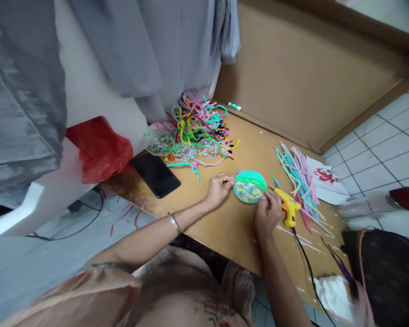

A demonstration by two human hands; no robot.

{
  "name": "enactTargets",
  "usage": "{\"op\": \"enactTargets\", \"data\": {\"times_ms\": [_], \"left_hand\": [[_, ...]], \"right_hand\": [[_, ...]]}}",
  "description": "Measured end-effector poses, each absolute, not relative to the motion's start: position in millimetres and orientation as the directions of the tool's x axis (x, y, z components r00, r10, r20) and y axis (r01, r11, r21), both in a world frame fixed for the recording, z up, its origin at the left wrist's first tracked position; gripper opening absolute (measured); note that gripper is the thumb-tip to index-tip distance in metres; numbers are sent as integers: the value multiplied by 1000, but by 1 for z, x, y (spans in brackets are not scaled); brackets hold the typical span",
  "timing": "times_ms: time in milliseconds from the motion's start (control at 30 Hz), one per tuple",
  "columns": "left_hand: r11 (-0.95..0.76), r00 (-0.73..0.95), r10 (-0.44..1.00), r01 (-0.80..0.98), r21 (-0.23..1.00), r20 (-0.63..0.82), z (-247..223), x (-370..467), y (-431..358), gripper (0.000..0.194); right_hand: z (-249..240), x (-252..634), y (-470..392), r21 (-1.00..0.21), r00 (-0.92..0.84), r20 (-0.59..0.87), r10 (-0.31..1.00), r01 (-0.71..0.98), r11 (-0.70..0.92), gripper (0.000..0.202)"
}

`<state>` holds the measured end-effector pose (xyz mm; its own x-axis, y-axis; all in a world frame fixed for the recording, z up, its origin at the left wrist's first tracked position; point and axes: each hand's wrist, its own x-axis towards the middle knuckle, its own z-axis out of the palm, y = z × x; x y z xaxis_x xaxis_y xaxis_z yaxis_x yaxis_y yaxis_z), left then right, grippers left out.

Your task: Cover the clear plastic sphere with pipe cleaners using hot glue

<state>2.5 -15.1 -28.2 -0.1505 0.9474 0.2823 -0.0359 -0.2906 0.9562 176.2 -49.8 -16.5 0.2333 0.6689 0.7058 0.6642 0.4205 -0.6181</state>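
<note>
In the head view, a round clear plastic disc [249,193] is held up over the table, its upper part covered by rows of teal and green pipe cleaners [250,176]. Yellow and whitish patches show through the lower part. My left hand [219,190] pinches the disc's left edge. On the opposite side, my right hand [268,210] is closed at the lower right edge, fingertips partly hidden. Just beyond that hand lies a yellow hot glue gun [288,206] on its side, nozzle pointing toward the disc.
A tangled pile of coloured pipe cleaners [201,118] lies at the back, clear discs before it. Loose pipe cleaners [296,170] and printed paper [327,179] lie right. A phone [157,175] overhangs the left edge near a red bag [102,147]. A dark bag [388,268] stands right.
</note>
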Motion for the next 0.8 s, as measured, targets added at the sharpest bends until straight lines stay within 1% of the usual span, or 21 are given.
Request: {"op": "enactTargets", "data": {"times_ms": [200, 333, 433, 633, 800], "left_hand": [[-438, -153, 881, 93, 894, 447, -22, -2, -18, 14], [-472, -161, 860, 110, 875, 484, -22, -3, -16, 13], [-457, -168, 871, 65, 887, 461, -22, -3, -16, 12], [-338, -150, 935, -100, 936, 322, -20, -5, -15, 8], [-286, -132, 955, -160, 945, 266, -21, -6, -12, 9]], "right_hand": [[-12, 173, -51, -676, 230, 641, 732, 619, 398, 26], [-11, 172, -51, -697, 235, 617, 751, 605, 384, 27], [-11, 171, -50, -717, 250, 605, 756, 583, 382, 29], [-12, 172, -49, -724, 263, 595, 760, 587, 364, 33], [-14, 173, -49, -741, 267, 574, 774, 571, 353, 34]]}}
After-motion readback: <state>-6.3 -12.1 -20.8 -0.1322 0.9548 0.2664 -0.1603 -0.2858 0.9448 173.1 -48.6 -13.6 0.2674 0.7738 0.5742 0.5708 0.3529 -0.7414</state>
